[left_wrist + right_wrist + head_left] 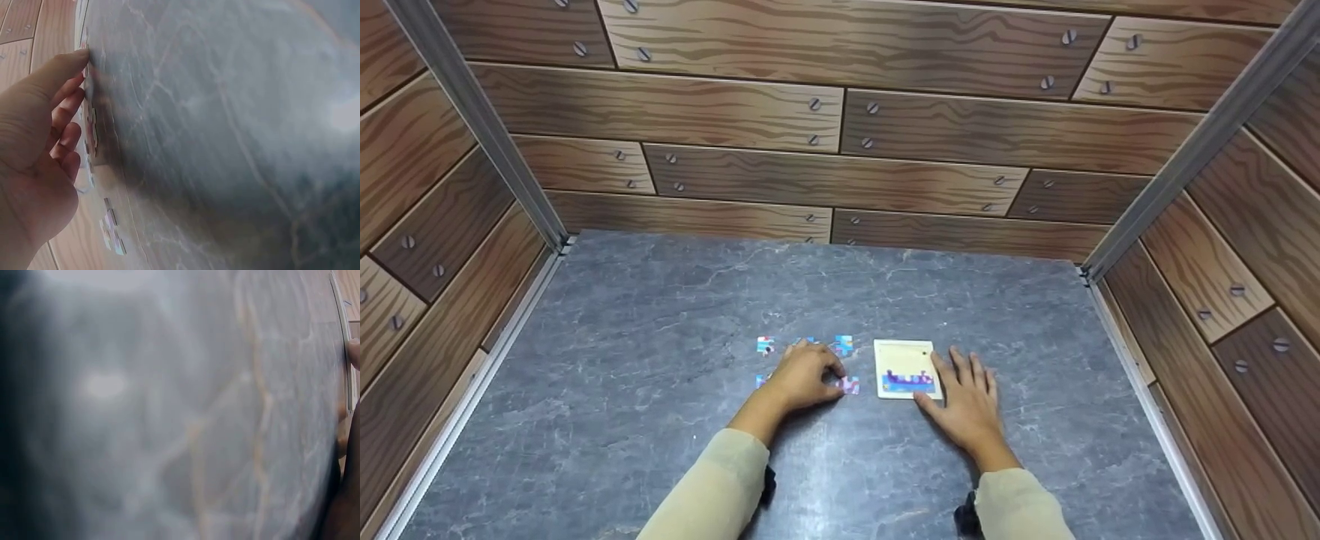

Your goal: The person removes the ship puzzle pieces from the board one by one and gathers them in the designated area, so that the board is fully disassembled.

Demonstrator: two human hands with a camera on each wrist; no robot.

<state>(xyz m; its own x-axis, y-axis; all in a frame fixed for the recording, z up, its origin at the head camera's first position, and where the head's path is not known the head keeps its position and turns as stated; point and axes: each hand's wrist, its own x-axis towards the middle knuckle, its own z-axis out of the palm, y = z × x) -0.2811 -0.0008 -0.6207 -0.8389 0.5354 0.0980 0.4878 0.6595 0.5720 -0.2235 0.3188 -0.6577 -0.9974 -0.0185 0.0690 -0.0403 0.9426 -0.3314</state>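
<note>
My left hand (pixel 802 375) is low over the table, its thumb and index finger pinching the near edge of a pink and purple jigsaw piece (pixel 850 385). In the left wrist view the thumb (pixel 76 59) and curled fingers meet at table level. To the right lies a cream puzzle tray (pixel 904 356); a joined strip of blue and purple pieces (pixel 907 382) fills its lower part. My right hand (pixel 969 401) rests with spread fingers along the tray's right edge, thumb at its lower rim. The right wrist view shows only a sliver of that hand.
Loose jigsaw pieces lie around the left hand: one at the far left (pixel 765 344), another at the far right (pixel 844 345), and others partly hidden beneath the hand. Wood-patterned walls (pixel 840 120) with metal corner rails enclose the grey marbled table (pixel 675 300).
</note>
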